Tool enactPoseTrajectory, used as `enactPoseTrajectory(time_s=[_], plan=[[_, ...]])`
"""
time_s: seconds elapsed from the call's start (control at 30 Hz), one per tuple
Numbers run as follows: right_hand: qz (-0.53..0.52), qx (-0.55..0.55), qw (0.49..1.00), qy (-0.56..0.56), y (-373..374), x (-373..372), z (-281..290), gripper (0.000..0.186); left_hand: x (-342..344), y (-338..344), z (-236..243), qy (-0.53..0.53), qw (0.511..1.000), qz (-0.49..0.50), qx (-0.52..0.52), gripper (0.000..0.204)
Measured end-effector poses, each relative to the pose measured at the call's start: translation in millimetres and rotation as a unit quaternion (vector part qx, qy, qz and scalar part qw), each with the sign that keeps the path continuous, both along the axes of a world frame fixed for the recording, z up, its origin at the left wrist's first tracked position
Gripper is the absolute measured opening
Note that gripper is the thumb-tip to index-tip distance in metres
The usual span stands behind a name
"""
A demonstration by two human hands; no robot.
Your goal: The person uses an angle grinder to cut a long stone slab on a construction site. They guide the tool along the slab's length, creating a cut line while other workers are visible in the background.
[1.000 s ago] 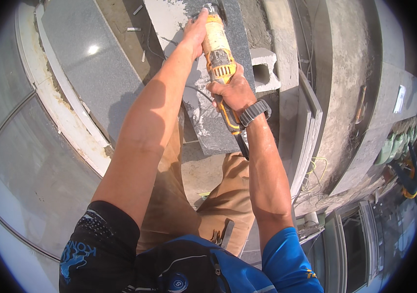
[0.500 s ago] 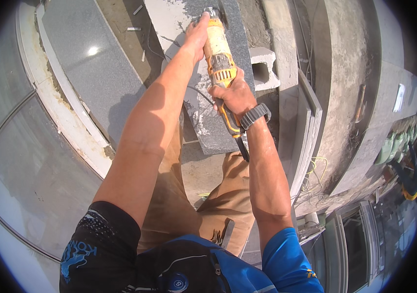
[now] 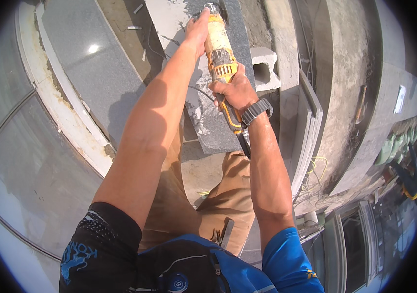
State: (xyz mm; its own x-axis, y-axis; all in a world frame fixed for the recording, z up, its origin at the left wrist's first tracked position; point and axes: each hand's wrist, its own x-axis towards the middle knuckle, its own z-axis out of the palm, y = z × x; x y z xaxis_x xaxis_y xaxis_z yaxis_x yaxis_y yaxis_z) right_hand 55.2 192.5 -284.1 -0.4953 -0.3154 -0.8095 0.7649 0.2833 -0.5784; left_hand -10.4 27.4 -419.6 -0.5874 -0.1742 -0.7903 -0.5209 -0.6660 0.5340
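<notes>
A yellow angle grinder, its body pale with dust, is held in both hands over a dark grey stone slab. My left hand is closed at the front of the tool, by its metal head. Most of those fingers are hidden. Around the rear handle wraps my right hand, thumb on the near side, with a dark watch on the wrist. The disc shows only as a dark edge near the top of the picture, and I cannot tell whether it touches the slab. Whitish residue covers part of the slab's surface.
A hollow concrete block stands right of the slab. Behind it, slabs lean on edge. Another polished grey slab lies to the left, with small pale offcuts between. A thin cable crosses the slab; yellow cord lies right.
The grinder and both hands have shifted slightly forward, away from me. My grip stays the same on the tool.
</notes>
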Motion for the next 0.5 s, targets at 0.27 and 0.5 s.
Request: enactPoseTrajectory(time_s=[0.27,0.5], plan=[[0.004,-0.004,1.000,-0.013,-10.8,-17.0,-2.3,0.082,-20.4,-5.3,6.1,-0.028,0.998,0.005,-0.050,0.055],[0.002,-0.014,1.000,-0.007,-19.4,-27.6,-10.0,0.080,-33.1,-15.6,3.2,-0.029,0.998,0.000,-0.049,0.054]])
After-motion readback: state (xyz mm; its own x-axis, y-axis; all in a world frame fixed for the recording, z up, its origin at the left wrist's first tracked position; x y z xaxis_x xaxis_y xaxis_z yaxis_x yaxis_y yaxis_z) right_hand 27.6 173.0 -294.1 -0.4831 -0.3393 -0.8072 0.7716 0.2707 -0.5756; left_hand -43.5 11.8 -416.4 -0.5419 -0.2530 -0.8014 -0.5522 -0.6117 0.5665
